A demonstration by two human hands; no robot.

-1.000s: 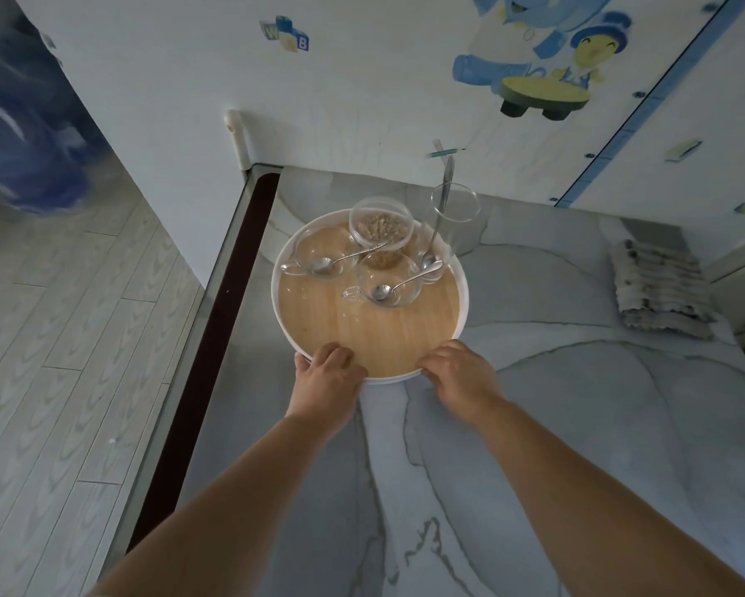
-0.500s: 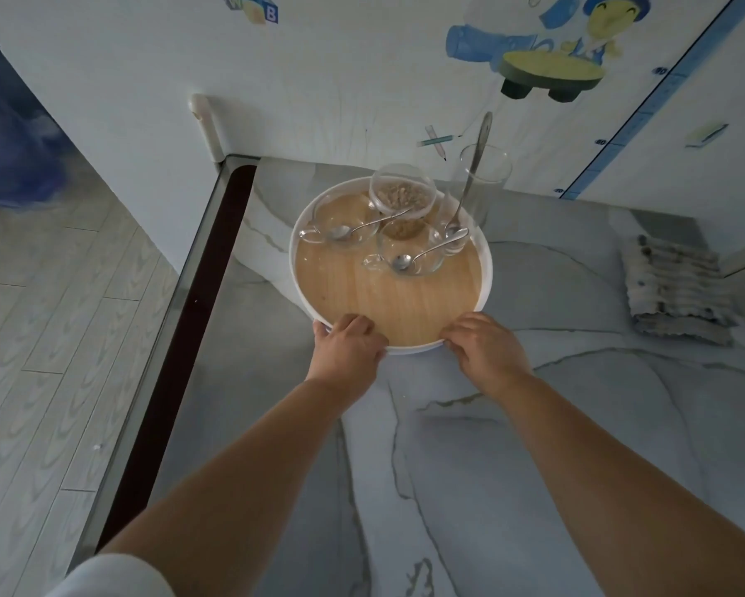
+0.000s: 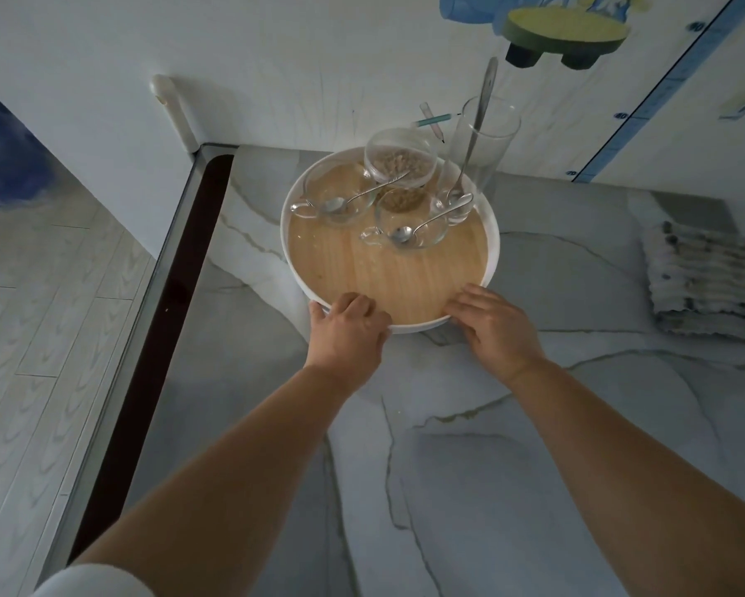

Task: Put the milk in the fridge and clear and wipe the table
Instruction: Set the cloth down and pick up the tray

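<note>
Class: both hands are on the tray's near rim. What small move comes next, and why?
Probably lift the tray straight up, kept level. The left hand and right hand grip its near rim, while the tall glass with a long spoon stands at its far edge and might topple.

Left of you: pale plank floor, grey wood grain, boards running away from you. Far left, a blue mass, too blurred to identify. Ahead, a white wall. A short white pipe runs down it, slightly tilted. Up right you have three wall stickers:
- a blue and yellow-green cartoon, cut off by the top edge
- a small pencil below it
- a blue measuring strip, slanting, numbers unreadable
</note>
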